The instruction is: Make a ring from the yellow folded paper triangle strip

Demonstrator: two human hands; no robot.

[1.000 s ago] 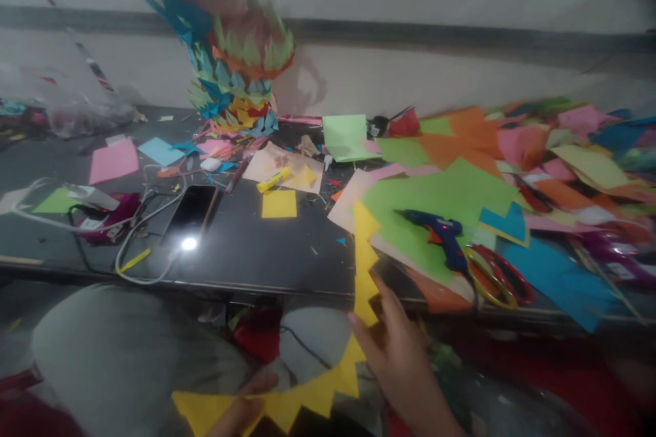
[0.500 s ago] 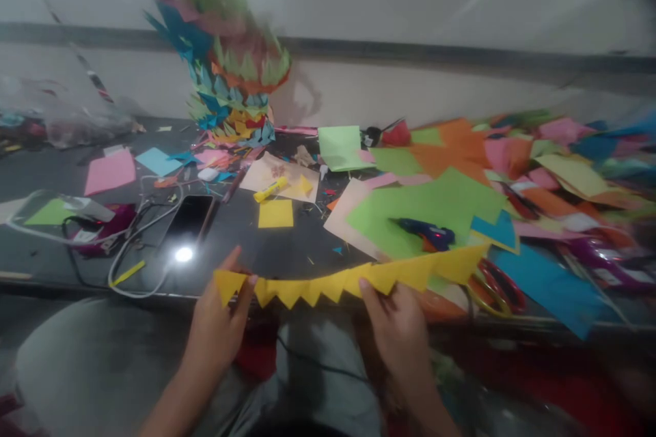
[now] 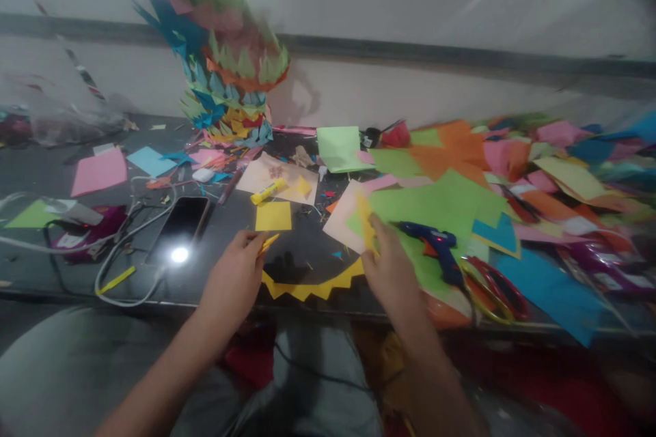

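Note:
A zigzag-edged yellow paper strip [image 3: 312,289] hangs in a curve between my two hands, close to the table's front edge. My left hand [image 3: 238,270] is closed on its left end, where a folded bit pokes past the fingertips. My right hand [image 3: 387,263] grips the strip near its other end, and the tip stands up beyond the fingers. Behind the left hand lie a yellow paper square [image 3: 273,216] and a yellow glue stick [image 3: 267,191]. A dark blue glue gun [image 3: 433,239] rests on green paper [image 3: 435,201] right of my right hand.
Scissors [image 3: 495,290] with red and yellow handles lie at the right front. A lit phone [image 3: 184,222] and white cable [image 3: 110,273] are at left. A layered colourful paper structure [image 3: 233,82] stands at the back. Heaped coloured paper [image 3: 553,157] covers the far right.
The strip has gone from nearly straight to a sagging curve with raised ends. Both hands have moved up over the table, the right one turning its end upward.

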